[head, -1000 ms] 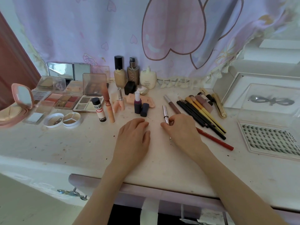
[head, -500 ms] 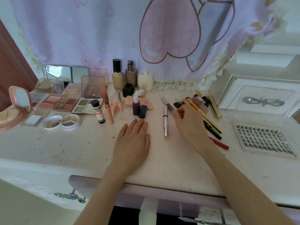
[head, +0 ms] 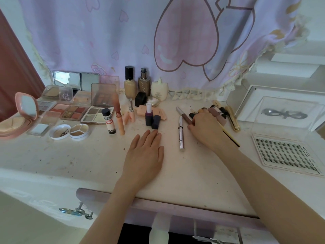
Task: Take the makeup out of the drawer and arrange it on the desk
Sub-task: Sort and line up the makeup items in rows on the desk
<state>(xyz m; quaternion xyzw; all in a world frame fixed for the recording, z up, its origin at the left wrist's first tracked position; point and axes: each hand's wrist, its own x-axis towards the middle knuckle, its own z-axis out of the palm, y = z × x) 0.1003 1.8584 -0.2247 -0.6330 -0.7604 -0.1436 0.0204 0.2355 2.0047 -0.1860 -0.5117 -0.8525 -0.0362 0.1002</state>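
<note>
White tabletop (head: pixel 73 161): right hand (head: pixel 207 129) rests on the pencil bundle (head: pixel 219 113), fingers apparently curled over it. Silver pen (head: pixel 181 132) lies just left, long axis front-to-back. Left hand (head: pixel 146 152) flat, holding nothing.

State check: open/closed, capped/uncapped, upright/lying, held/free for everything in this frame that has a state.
pink compact: lid open, mirror up
eyeshadow palette: lid open
purple bottle: upright, its dark cap off, beside it
silver pen: lying flat, free
foundation bottle: upright, capped
left hand: flat on desk, holds nothing
right hand: on the pencil bundle; grip unclear
</note>
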